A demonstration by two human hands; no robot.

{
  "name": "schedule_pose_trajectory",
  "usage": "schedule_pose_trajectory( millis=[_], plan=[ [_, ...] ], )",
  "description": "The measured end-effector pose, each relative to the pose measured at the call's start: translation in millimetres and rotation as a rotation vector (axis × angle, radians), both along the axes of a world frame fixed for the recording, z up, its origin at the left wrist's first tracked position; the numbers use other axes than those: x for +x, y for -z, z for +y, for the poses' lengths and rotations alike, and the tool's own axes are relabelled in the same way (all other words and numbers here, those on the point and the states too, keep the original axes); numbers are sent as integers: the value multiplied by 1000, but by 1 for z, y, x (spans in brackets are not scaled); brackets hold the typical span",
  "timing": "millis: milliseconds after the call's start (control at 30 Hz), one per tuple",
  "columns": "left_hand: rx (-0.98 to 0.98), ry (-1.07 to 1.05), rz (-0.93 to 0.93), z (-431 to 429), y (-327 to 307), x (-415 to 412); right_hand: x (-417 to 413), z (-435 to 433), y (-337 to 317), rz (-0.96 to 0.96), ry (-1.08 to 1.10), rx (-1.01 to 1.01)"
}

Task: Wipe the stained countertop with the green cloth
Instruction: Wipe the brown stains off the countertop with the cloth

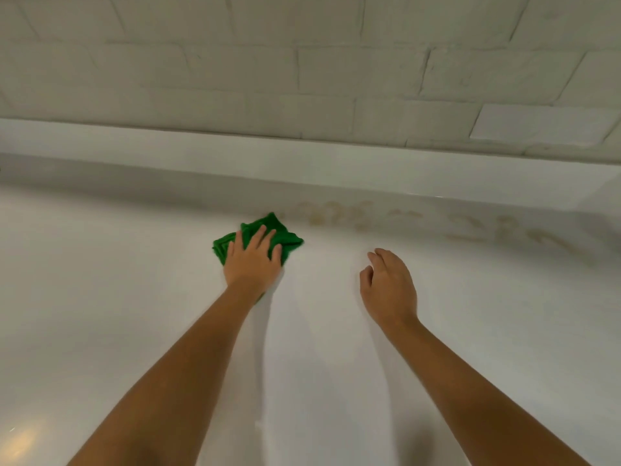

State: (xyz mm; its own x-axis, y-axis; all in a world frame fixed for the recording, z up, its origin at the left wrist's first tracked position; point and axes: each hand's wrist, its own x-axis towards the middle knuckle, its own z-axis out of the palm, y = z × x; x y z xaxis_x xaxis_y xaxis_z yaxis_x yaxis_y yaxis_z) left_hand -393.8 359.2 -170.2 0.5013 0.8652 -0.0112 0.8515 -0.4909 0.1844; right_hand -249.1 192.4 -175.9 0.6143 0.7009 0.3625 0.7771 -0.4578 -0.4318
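A folded green cloth lies flat on the white countertop, a little left of centre. My left hand presses down on it with fingers spread over the fabric. Faint brownish stains run along the back of the counter, starting just right of the cloth, and more of these brown smears continue toward the right. My right hand hovers or rests on the bare counter to the right of the cloth, fingers loosely curled and holding nothing.
A low white upstand runs along the back of the counter. Above it rises a wall of pale brick-pattern tiles. A warm light reflection shows on the counter at the lower left.
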Motion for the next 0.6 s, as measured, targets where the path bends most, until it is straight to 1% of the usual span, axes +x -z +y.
schedule_pose_trajectory(
  millis=[133,233,300,367,467,600],
  plan=[
    [-32,-167,19,8,-4,-25,-1,1,1,-28,10,22],
    [-46,-263,41,6,-5,-22,-3,-1,4,-33,13,19],
    [-62,-289,47,11,-6,-15,-4,0,5,-64,22,27],
    [-62,-279,45,18,-8,-5,-4,1,3,-93,37,21],
    [-48,-238,36,23,-8,14,-3,3,3,-69,45,6],
    [15,-95,6,8,-6,37,0,6,0,-103,67,-26]
  ],
)
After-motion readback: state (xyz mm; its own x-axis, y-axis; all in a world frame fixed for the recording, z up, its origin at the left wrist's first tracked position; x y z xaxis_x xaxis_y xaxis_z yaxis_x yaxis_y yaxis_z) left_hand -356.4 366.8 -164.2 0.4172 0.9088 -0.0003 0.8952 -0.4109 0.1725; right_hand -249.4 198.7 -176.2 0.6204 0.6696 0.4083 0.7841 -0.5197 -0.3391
